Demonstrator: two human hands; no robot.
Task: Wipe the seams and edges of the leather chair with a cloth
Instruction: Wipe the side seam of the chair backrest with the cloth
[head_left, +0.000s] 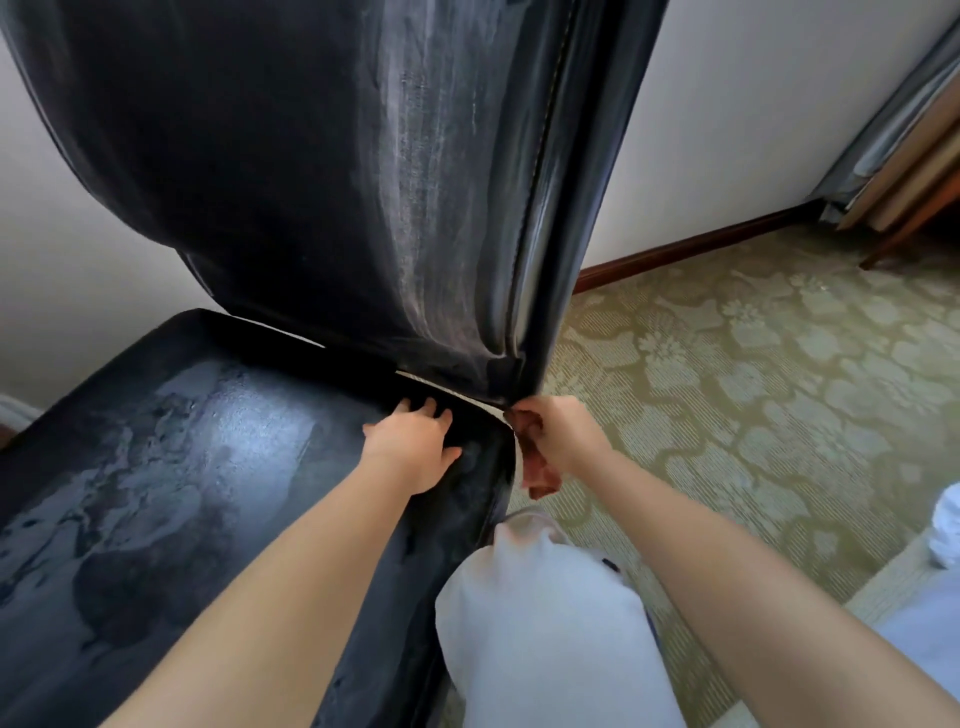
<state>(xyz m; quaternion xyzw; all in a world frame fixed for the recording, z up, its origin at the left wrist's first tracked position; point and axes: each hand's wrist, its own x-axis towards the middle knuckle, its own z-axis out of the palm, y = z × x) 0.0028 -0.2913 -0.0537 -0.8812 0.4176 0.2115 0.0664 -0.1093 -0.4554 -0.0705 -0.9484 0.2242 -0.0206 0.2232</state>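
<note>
A black leather chair fills the left and middle of the head view, its tall backrest (322, 171) rising over a worn, cracked seat (171, 467). A stitched seam (540, 171) runs down the backrest's right edge. My left hand (413, 447) lies flat on the seat's back right corner, fingertips at the gap under the backrest. My right hand (563, 434) grips a reddish-brown cloth (535, 457) and holds it against the seat's right edge, just below the backrest's lower corner. Part of the cloth hangs down from my fist.
My leg in white trousers (540, 623) stands close to the chair's right side. Patterned green carpet (753, 395) spreads to the right. A white wall with a dark skirting board (691, 244) lies behind. Wooden furniture and grey fabric (904, 171) occupy the far right corner.
</note>
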